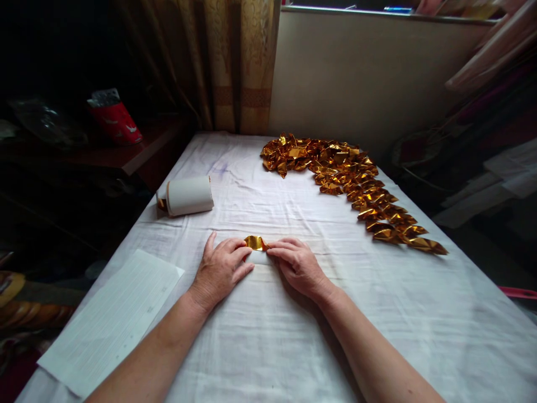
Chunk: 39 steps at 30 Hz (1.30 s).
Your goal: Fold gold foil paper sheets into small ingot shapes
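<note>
A small piece of gold foil paper (pixel 255 242) lies on the white cloth (pixel 293 336) in the middle of the table. My left hand (pixel 221 267) rests palm down on the cloth, its fingertips pinching the foil's left end. My right hand (pixel 297 263) mirrors it, its fingertips pressed on the foil's right end. Both hands have the fingers drawn together on the foil. A long curved row of folded gold foil pieces (pixel 348 182) stretches from the far middle of the table towards the right edge.
A white roll (pixel 188 195) lies on its side at the left. A lined white sheet (pixel 113 319) overhangs the near left edge. A red packet (pixel 115 120) stands on a dark shelf to the left. Curtain and wall are behind.
</note>
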{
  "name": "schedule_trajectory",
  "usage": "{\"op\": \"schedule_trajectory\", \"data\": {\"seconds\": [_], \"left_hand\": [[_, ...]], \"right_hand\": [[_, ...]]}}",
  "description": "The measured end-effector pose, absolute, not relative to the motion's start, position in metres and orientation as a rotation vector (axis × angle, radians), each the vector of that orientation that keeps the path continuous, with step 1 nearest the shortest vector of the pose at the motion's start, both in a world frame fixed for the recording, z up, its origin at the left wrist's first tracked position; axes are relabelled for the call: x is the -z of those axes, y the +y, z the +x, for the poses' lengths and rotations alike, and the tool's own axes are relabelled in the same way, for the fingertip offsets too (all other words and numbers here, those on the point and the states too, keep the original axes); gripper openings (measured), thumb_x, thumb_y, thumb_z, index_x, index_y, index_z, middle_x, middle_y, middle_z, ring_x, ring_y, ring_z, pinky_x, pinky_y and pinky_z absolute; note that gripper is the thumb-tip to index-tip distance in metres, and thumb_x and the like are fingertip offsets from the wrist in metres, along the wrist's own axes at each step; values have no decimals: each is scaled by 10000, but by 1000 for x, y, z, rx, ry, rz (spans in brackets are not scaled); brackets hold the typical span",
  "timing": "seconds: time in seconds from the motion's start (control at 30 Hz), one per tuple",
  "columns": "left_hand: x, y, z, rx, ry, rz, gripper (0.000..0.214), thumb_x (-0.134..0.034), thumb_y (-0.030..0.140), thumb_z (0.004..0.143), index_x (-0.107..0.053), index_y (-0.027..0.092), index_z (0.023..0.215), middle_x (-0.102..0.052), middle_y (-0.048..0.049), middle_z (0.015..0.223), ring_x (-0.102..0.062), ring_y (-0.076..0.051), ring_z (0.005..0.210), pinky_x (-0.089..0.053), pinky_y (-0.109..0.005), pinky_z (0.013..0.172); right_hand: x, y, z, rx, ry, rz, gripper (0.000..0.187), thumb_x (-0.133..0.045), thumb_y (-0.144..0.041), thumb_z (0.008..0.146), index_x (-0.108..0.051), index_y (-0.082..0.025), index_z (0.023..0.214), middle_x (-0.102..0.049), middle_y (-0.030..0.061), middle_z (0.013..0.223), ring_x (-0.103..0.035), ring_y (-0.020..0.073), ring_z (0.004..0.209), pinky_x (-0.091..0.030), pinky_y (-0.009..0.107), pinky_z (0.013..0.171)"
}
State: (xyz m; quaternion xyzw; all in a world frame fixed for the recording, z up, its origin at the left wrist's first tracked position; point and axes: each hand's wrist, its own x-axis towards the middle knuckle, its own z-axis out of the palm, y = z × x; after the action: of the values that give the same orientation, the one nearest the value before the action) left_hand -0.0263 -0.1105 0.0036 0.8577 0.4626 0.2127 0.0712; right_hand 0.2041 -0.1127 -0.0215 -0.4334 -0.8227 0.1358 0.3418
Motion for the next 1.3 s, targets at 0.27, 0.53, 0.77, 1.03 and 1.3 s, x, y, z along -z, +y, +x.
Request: {"op": "schedule_trajectory", "data": {"seconds": [0.27, 0.53, 0.77, 1.03, 1.3], "left_hand": [[-5, -106, -30, -607, 1411, 2562, 204, -678, 335, 858, -640, 247, 1039, -684, -45, 1175, -625, -240, 1096, -162, -602, 1157], [-6, -106, -33, -579, 1376, 2576, 292, -711, 377, 826, -636, 256, 1080, -668, -53, 1211, -608, -253, 1122, -166, -610, 1152], [-5, -109, -32, -609, 1377, 2654, 225, -622, 358, 899, -644, 242, 1091, -680, -68, 1211, -624, -250, 1122, -183, -606, 1156], [8, -118, -28, -596, 1374, 2788, 277, -525, 254, 946, -615, 203, 1203, -598, -106, 1369, -516, -279, 1299, -279, -542, 1157], [7, -121, -37, -601, 1141, 2657, 321, -492, 247, 944, -620, 244, 1239, -522, -99, 1442, -454, -266, 1353, -399, -478, 1122]], "right_hand": [[15, -113, 203, -389, -2216, -1038, 346, -547, -111, 865, -691, -265, 1139, -733, 56, 1113, -650, 200, 986, -523, 398, 899], [15, -111, 194, -346, -2226, -987, 236, -619, -188, 881, -681, -237, 1104, -714, 67, 1123, -645, 200, 991, -509, 370, 872], [12, -117, 192, -250, -2270, -988, 140, -588, -249, 937, -710, -259, 1006, -728, 52, 1112, -652, 194, 978, -502, 369, 859], [16, -119, 192, -339, -2210, -1027, 139, -579, -244, 940, -716, -262, 934, -750, 37, 1014, -655, 173, 907, -506, 348, 840], [17, -116, 186, -407, -2101, -1151, 99, -593, -234, 917, -691, -245, 923, -740, 39, 965, -652, 181, 886, -488, 355, 842]]}}
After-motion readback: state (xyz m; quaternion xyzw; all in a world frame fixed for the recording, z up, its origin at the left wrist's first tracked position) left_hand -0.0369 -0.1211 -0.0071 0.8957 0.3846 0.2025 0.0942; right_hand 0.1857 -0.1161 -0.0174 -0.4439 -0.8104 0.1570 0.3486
